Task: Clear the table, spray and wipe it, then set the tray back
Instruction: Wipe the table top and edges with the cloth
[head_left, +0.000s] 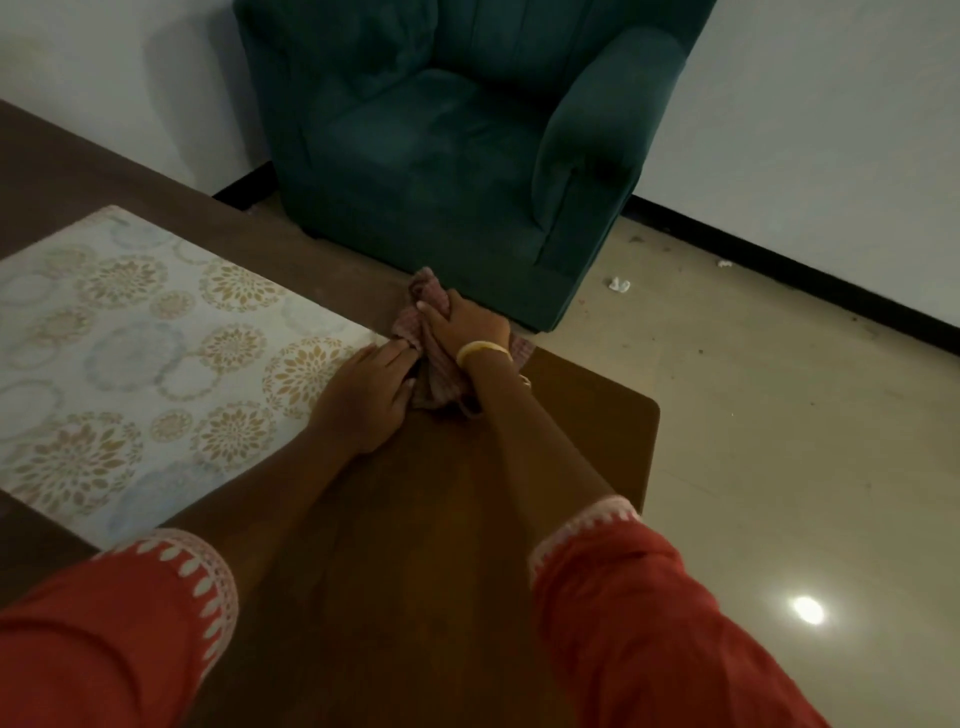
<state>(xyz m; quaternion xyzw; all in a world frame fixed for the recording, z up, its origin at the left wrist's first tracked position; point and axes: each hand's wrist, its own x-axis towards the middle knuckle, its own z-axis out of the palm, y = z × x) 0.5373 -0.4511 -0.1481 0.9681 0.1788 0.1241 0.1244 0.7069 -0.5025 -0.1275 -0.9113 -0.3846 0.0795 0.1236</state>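
Behind the brown desk sits a big green armchair against a white wall, with bits of paper on the shiny floor. On the desk lies a pale mat with round flower shapes. No tray can be seen anywhere.

At the far edge of the desk, just beside the mat's corner, is a pinkish checked cloth, all bunched up. The right hand, with a yellow bangle on the wrist, is curled round the cloth and presses it down on the wood. The left hand lies flatter, its palm on the mat's edge and its fingers touching the cloth. I cannot tell if those fingers pinch the cloth or only rest on it. Both arms wear red sleeves with white trim.

This looks like the wiping step. No loose things show on the part of the desk in view, and the wood near the arms looks a bit shiny, maybe wet.

Next, the cloth likely needs to slide along the bare wood, pressed flat, without pushing the mat out of place or slipping off the far edge.
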